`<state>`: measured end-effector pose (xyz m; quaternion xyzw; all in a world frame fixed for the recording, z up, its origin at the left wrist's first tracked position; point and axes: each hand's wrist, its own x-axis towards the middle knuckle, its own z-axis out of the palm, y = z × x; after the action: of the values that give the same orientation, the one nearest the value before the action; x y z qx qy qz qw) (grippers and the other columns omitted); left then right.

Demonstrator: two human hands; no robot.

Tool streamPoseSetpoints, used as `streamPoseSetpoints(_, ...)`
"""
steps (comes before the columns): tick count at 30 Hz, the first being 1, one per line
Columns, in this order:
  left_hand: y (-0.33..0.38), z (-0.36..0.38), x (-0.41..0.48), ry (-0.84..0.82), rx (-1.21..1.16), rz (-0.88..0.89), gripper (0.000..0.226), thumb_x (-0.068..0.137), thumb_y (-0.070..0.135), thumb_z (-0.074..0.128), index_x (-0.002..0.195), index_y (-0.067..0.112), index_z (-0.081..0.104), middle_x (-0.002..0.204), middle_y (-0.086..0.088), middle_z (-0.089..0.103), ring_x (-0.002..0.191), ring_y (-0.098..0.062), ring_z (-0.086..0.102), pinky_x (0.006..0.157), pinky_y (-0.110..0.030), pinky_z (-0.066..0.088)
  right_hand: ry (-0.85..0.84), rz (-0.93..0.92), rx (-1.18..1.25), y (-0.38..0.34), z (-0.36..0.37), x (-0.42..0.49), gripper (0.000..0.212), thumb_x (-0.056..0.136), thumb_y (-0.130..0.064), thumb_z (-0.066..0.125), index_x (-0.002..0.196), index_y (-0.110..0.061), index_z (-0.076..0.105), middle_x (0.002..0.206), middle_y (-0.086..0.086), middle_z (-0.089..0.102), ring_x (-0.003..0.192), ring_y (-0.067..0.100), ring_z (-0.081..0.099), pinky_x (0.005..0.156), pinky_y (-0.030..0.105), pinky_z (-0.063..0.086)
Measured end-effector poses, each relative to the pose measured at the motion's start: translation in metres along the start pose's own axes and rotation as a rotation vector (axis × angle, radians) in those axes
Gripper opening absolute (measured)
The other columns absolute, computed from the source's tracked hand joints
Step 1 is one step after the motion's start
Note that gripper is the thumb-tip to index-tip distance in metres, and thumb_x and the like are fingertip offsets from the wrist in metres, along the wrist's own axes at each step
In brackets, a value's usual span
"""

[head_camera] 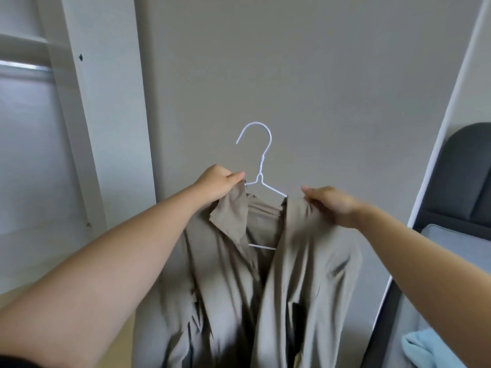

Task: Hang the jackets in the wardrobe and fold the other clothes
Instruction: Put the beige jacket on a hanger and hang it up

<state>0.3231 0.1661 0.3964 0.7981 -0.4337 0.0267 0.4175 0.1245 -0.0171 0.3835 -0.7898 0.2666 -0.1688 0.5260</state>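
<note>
A beige jacket (265,274) hangs on a white wire hanger (261,168), held up in front of a plain grey panel (292,75). The left hand (216,185) pinches the jacket's collar at the left shoulder; the right hand (329,204) grips the fabric at the right shoulder. The hanger's hook stands free above both hands, touching nothing. On the far left a metal rail (25,67) runs inside a white wardrobe frame (87,102). On the right are a dark headboard (459,181) and, nearer, a light blue cloth (425,346)
</note>
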Motion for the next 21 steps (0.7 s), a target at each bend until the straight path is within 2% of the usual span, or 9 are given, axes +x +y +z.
streamPoseSetpoints(2, 0.001, 0.005, -0.003, 0.010, -0.040, 0.056, 0.059, 0.091, 0.030, 0.059, 0.046, 0.022, 0.021, 0.042, 0.009, 0.018, 0.043, -0.010, 0.019, 0.045, -0.027, 0.016, -0.305, 0.278, 0.081, 0.001, -0.006, -0.001, 0.071, 0.094, -0.059, 0.036, 0.103, 0.005, 0.065, 0.091, 0.024, 0.064, 0.076, 0.034, 0.058, 0.063, 0.035, 0.046)
streamPoseSetpoints(4, 0.006, 0.010, -0.006, -0.011, -0.081, 0.091, 0.060, 0.087, 0.025, 0.061, 0.044, 0.021, 0.019, 0.042, 0.008, 0.013, 0.043, -0.009, 0.015, 0.044, -0.027, 0.013, -0.423, 0.382, 0.012, 0.005, -0.002, 0.000, 0.066, 0.095, -0.057, 0.036, 0.108, 0.000, 0.066, 0.109, 0.019, 0.068, 0.091, 0.030, 0.066, 0.071, 0.035, 0.052)
streamPoseSetpoints(8, 0.013, 0.016, -0.006, -0.029, -0.172, 0.112, 0.058, 0.083, 0.021, 0.062, 0.046, 0.022, 0.017, 0.049, 0.009, 0.012, 0.050, -0.011, 0.014, 0.052, -0.030, 0.012, -0.496, 0.294, -0.365, 0.000, 0.021, -0.006, 0.024, 0.098, 0.004, 0.037, 0.106, 0.013, 0.058, 0.093, 0.014, 0.064, 0.065, 0.011, 0.064, 0.058, 0.017, 0.051)
streamPoseSetpoints(10, 0.012, 0.018, -0.009, -0.048, -0.194, 0.122, 0.058, 0.082, 0.023, 0.062, 0.046, 0.022, 0.017, 0.049, 0.009, 0.012, 0.050, -0.011, 0.014, 0.053, -0.030, 0.012, -0.368, 0.187, -0.306, -0.008, 0.020, -0.001, 0.019, 0.093, 0.008, 0.046, 0.100, 0.010, 0.063, 0.081, 0.011, 0.069, 0.066, 0.017, 0.065, 0.062, 0.023, 0.055)
streamPoseSetpoints(12, 0.007, 0.018, -0.011, -0.049, -0.187, 0.108, 0.058, 0.083, 0.026, 0.063, 0.047, 0.023, 0.019, 0.048, 0.009, 0.013, 0.049, -0.011, 0.015, 0.052, -0.030, 0.012, 0.097, -0.013, -0.027, -0.018, 0.009, 0.008, 0.009, 0.085, 0.000, 0.063, 0.085, 0.006, 0.068, 0.077, 0.016, 0.069, 0.074, 0.027, 0.064, 0.070, 0.034, 0.056)
streamPoseSetpoints(14, 0.001, 0.016, -0.012, -0.017, -0.182, 0.077, 0.056, 0.084, 0.028, 0.065, 0.049, 0.022, 0.022, 0.047, 0.007, 0.016, 0.048, -0.013, 0.018, 0.052, -0.029, 0.014, 0.624, -0.191, 0.204, -0.028, -0.010, 0.017, 0.012, 0.082, -0.001, 0.064, 0.071, -0.006, 0.064, 0.065, 0.010, 0.060, 0.072, 0.026, 0.058, 0.069, 0.038, 0.053)
streamPoseSetpoints(15, -0.001, 0.015, -0.012, 0.008, -0.198, 0.065, 0.055, 0.085, 0.028, 0.065, 0.050, 0.022, 0.024, 0.048, 0.005, 0.017, 0.049, -0.014, 0.019, 0.052, -0.030, 0.015, 0.707, -0.200, 0.215, -0.030, -0.016, 0.017, 0.016, 0.082, 0.002, 0.058, 0.071, -0.009, 0.061, 0.064, 0.008, 0.056, 0.071, 0.025, 0.056, 0.068, 0.039, 0.052)
streamPoseSetpoints(18, 0.000, 0.012, -0.011, 0.066, -0.219, 0.071, 0.055, 0.086, 0.027, 0.065, 0.051, 0.023, 0.023, 0.046, 0.008, 0.015, 0.047, -0.010, 0.018, 0.050, -0.030, 0.014, 0.525, 0.021, 0.104, -0.021, -0.011, 0.012, 0.025, 0.084, 0.007, 0.040, 0.067, -0.007, 0.050, 0.066, 0.011, 0.050, 0.057, 0.023, 0.053, 0.049, 0.026, 0.048)
streamPoseSetpoints(21, 0.002, 0.012, -0.011, 0.048, -0.224, 0.078, 0.056, 0.085, 0.029, 0.066, 0.051, 0.024, 0.022, 0.045, 0.010, 0.015, 0.046, -0.008, 0.016, 0.046, -0.027, 0.013, 0.341, 0.230, 0.441, -0.015, -0.011, 0.004, 0.030, 0.087, 0.001, 0.032, 0.061, -0.007, 0.043, 0.045, 0.010, 0.049, 0.031, 0.017, 0.049, 0.034, 0.018, 0.041)
